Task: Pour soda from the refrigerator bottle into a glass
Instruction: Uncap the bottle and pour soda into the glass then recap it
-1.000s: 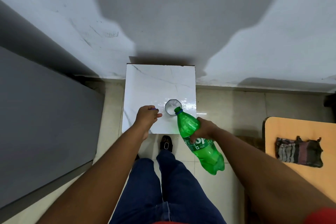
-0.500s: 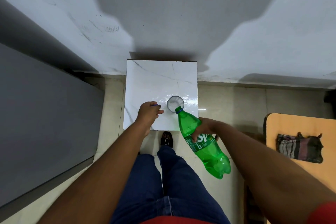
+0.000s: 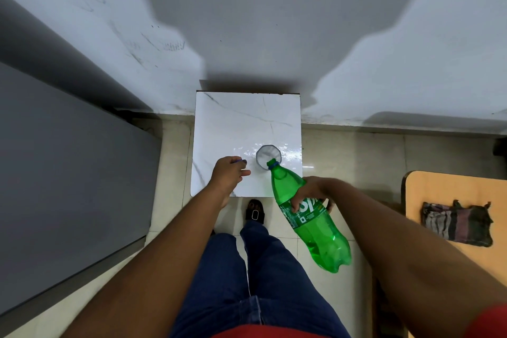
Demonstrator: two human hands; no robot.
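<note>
A clear faceted glass (image 3: 267, 155) stands on a small white marble-look table (image 3: 241, 123), near its front right corner. My right hand (image 3: 312, 192) grips a green soda bottle (image 3: 307, 217) around its label. The bottle is tilted, its uncapped mouth over the glass's near rim and its base raised toward me. My left hand (image 3: 229, 173) rests closed on the table just left of the glass, pinching a small blue thing that looks like the bottle's cap (image 3: 241, 161).
A grey refrigerator side (image 3: 63, 178) fills the left. A white wall (image 3: 247, 22) stands behind the table. An orange table (image 3: 452, 195) at the right carries a striped cloth (image 3: 455, 223). My legs and one sandalled foot (image 3: 255, 210) are on the tiled floor below.
The bottle's base has risen and swung further right, so the tilt toward the glass is steeper. The view has shifted slightly. My left hand has stayed beside the glass.
</note>
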